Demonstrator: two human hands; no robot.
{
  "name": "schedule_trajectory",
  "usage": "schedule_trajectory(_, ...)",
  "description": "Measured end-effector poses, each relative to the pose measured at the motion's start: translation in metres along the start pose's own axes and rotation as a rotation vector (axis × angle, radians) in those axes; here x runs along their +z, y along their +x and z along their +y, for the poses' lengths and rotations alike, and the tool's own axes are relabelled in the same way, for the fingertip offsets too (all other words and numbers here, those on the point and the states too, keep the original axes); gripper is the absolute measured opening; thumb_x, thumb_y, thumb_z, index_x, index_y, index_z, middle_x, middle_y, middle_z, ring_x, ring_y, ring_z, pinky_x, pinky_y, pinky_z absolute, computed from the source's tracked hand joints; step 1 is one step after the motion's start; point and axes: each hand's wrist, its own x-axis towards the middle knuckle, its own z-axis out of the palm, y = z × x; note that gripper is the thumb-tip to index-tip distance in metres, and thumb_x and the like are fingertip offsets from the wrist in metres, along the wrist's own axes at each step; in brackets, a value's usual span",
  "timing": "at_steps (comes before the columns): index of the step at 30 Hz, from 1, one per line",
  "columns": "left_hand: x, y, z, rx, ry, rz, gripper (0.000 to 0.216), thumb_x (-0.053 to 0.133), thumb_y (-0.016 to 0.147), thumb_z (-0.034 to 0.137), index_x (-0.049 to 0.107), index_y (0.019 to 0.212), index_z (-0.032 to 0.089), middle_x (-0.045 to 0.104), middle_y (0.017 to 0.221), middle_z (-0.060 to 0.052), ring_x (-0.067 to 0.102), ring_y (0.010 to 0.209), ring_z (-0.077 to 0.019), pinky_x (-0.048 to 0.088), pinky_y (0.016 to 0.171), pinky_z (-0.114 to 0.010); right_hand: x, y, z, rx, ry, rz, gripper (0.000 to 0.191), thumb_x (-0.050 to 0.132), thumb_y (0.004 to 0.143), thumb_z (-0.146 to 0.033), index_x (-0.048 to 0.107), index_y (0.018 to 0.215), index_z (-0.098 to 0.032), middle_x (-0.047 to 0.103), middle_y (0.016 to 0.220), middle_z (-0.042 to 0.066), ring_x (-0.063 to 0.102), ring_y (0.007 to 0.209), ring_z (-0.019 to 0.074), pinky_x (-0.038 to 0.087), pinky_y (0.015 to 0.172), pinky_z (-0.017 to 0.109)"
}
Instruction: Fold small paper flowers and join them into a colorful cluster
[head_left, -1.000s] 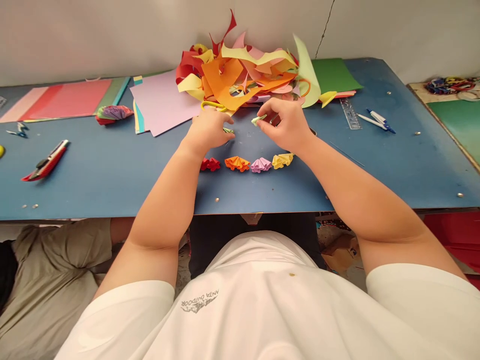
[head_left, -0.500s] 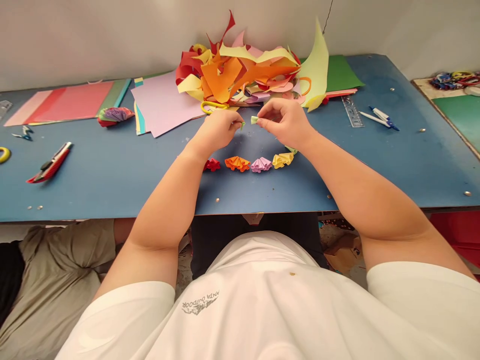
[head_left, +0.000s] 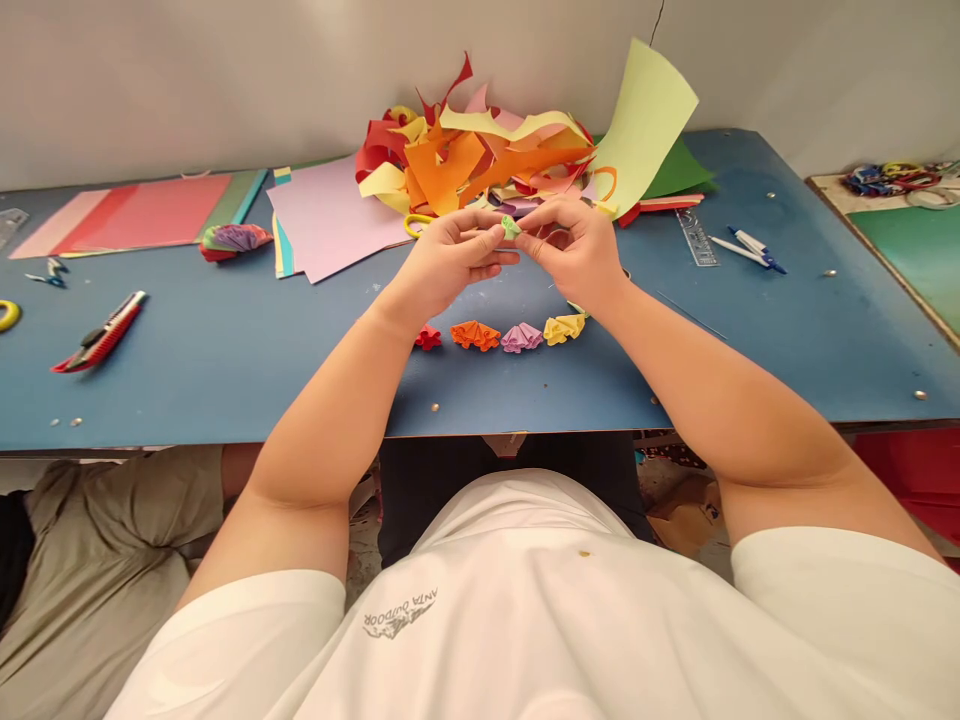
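Note:
My left hand (head_left: 450, 260) and my right hand (head_left: 574, 250) meet above the blue table (head_left: 225, 350), both pinching a small folded light green paper piece (head_left: 510, 226) between their fingertips. Below the hands, a row of small pleated paper fans lies on the table: red (head_left: 428, 338), orange (head_left: 474, 335), lilac (head_left: 522, 338) and yellow (head_left: 564, 327). Just behind the hands sits a heap of cut paper scraps (head_left: 480, 150) in orange, red, yellow and pink, with yellow-handled scissors (head_left: 415, 222) partly under it.
Coloured sheets (head_left: 142, 210) lie at the back left, beside a multicoloured folded fan (head_left: 229, 240). A red box cutter (head_left: 101, 332) rests near the left. A ruler (head_left: 696, 238) and pens (head_left: 750, 246) lie right. Another person's clothing (head_left: 82, 560) shows under the table's left.
My hands came together and lifted slightly; the left hand left the table and now joins the right on the green paper piece. The light green sheet at the back stands more upright.

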Motion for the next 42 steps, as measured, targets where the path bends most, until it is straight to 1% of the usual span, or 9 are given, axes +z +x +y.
schedule_trajectory(10, -0.01, 0.003, -0.004, 0.055, 0.07, -0.017, 0.023, 0.108, 0.106, 0.041, 0.094, 0.116, 0.027, 0.096, 0.116, -0.005, 0.091, 0.104, -0.0156, 0.074, 0.099, -0.029, -0.002, -0.005, -0.002, -0.13, -0.206, -0.054, 0.03, 0.085, 0.118, -0.063, 0.088, 0.123, -0.033, 0.094, 0.122, 0.009, 0.088, 0.118, 0.0363, 0.074, 0.1, 0.056)
schedule_trajectory(19, -0.01, 0.0, -0.002, 0.039, 0.04, -0.075, 0.035, 0.113, 0.1, 0.046, 0.092, 0.118, 0.025, 0.096, 0.115, -0.006, 0.097, 0.124, -0.0239, 0.078, 0.109, -0.036, -0.006, -0.003, -0.01, -0.092, -0.199, -0.074, 0.015, 0.089, 0.113, -0.047, 0.083, 0.111, -0.034, 0.09, 0.122, 0.009, 0.085, 0.121, 0.0365, 0.076, 0.099, 0.056)
schedule_trajectory(24, -0.006, -0.002, -0.003, 0.156, 0.109, -0.08, 0.029, 0.115, 0.095, 0.04, 0.097, 0.115, 0.028, 0.099, 0.129, -0.006, 0.093, 0.126, -0.0262, 0.078, 0.113, -0.041, -0.011, 0.002, -0.014, -0.018, -0.148, -0.103, 0.034, 0.1, 0.107, -0.061, 0.08, 0.107, -0.033, 0.09, 0.115, 0.008, 0.086, 0.108, 0.0345, 0.078, 0.102, 0.061)
schedule_trajectory(28, 0.003, -0.006, -0.002, 0.184, 0.119, -0.051, 0.016, 0.105, 0.107, 0.037, 0.098, 0.119, 0.028, 0.098, 0.128, -0.005, 0.094, 0.126, -0.0274, 0.078, 0.115, -0.045, -0.025, 0.015, -0.014, 0.045, -0.031, -0.218, 0.067, 0.115, 0.082, -0.087, 0.075, 0.092, -0.035, 0.088, 0.095, 0.006, 0.078, 0.09, 0.0291, 0.077, 0.092, 0.058)
schedule_trajectory(31, 0.012, -0.01, 0.0, 0.199, 0.12, 0.012, 0.017, 0.102, 0.111, 0.031, 0.097, 0.127, 0.03, 0.097, 0.12, -0.004, 0.095, 0.122, -0.0266, 0.078, 0.114, -0.045, -0.034, 0.023, -0.02, 0.078, 0.056, -0.255, 0.078, 0.11, 0.079, -0.103, 0.076, 0.097, -0.035, 0.09, 0.105, 0.006, 0.081, 0.1, 0.0283, 0.077, 0.1, 0.057)
schedule_trajectory(34, 0.019, -0.015, 0.005, 0.223, 0.161, 0.071, 0.016, 0.099, 0.113, 0.026, 0.095, 0.127, 0.03, 0.095, 0.113, -0.003, 0.096, 0.12, -0.0256, 0.078, 0.113, -0.044, -0.04, 0.027, -0.033, 0.043, 0.206, -0.265, 0.095, 0.106, 0.057, -0.118, 0.07, 0.084, -0.035, 0.08, 0.084, 0.003, 0.078, 0.082, 0.026, 0.074, 0.082, 0.056)
schedule_trajectory(36, 0.023, -0.02, 0.009, 0.23, 0.206, 0.104, 0.016, 0.098, 0.114, 0.024, 0.093, 0.127, 0.031, 0.094, 0.112, -0.002, 0.097, 0.126, -0.0263, 0.079, 0.114, -0.043, -0.043, 0.028, -0.045, 0.059, 0.225, -0.283, 0.089, 0.109, 0.063, -0.113, 0.075, 0.087, -0.034, 0.083, 0.09, 0.004, 0.079, 0.086, 0.0267, 0.075, 0.09, 0.059)
schedule_trajectory(40, 0.026, -0.027, 0.019, 0.206, 0.298, 0.156, 0.018, 0.096, 0.113, 0.022, 0.091, 0.127, 0.031, 0.095, 0.124, -0.002, 0.096, 0.14, -0.0297, 0.081, 0.115, -0.045, -0.048, 0.026, -0.068, 0.036, 0.208, -0.251, 0.089, 0.112, 0.057, -0.112, 0.077, 0.082, -0.034, 0.081, 0.086, 0.005, 0.077, 0.084, 0.027, 0.071, 0.083, 0.057)
schedule_trajectory(42, 0.027, -0.028, 0.021, 0.197, 0.311, 0.166, 0.019, 0.096, 0.111, 0.02, 0.092, 0.126, 0.031, 0.095, 0.127, -0.002, 0.096, 0.14, -0.0311, 0.083, 0.114, -0.048, -0.049, 0.026, -0.074, 0.04, 0.192, -0.253, 0.086, 0.11, 0.063, -0.112, 0.078, 0.083, -0.034, 0.081, 0.089, 0.006, 0.077, 0.085, 0.0265, 0.071, 0.087, 0.057)
